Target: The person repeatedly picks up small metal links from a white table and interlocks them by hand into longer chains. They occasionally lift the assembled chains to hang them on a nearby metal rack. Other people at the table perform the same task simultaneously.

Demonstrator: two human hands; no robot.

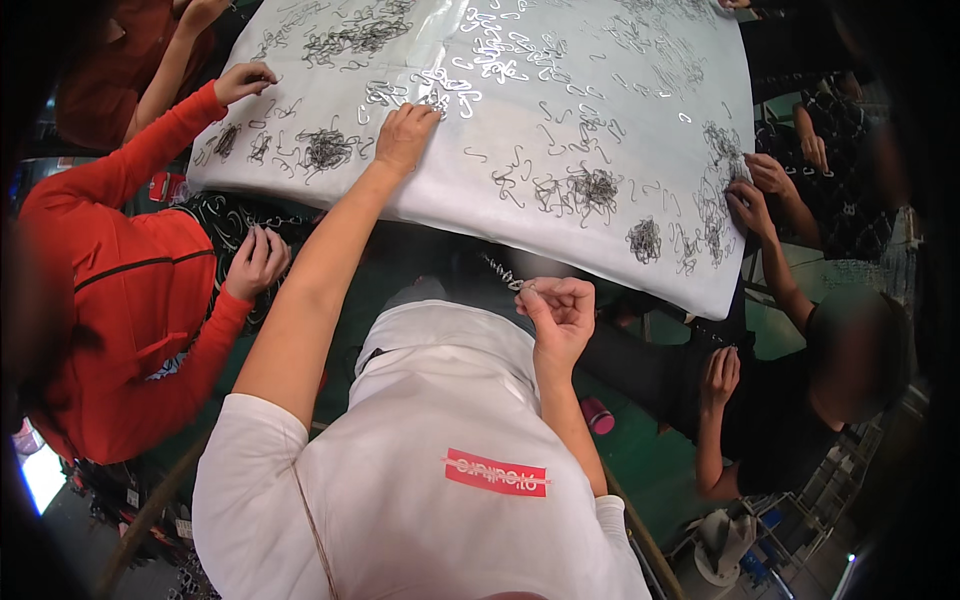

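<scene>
My left hand (408, 138) reaches out over the table with its fingers bent down and together at a cluster of shiny S-shaped metal hooks (455, 95). Whether a hook is between the fingertips is hidden. Close to my body, off the table's front edge, my right hand (560, 308) is closed in a pinch. From it a short string of linked metal hooks (500, 270) slants up and left. Between my two hands, nearer the table edge, loose hooks lie around a darker tangled heap (592, 190).
The table (450, 190) has a white sheet cover with many scattered hooks. On the left a person in a red top (140, 290) reaches over it. At the right a person in black (790, 400) handles hooks by the edge. A pink cylinder (598, 415) lies below.
</scene>
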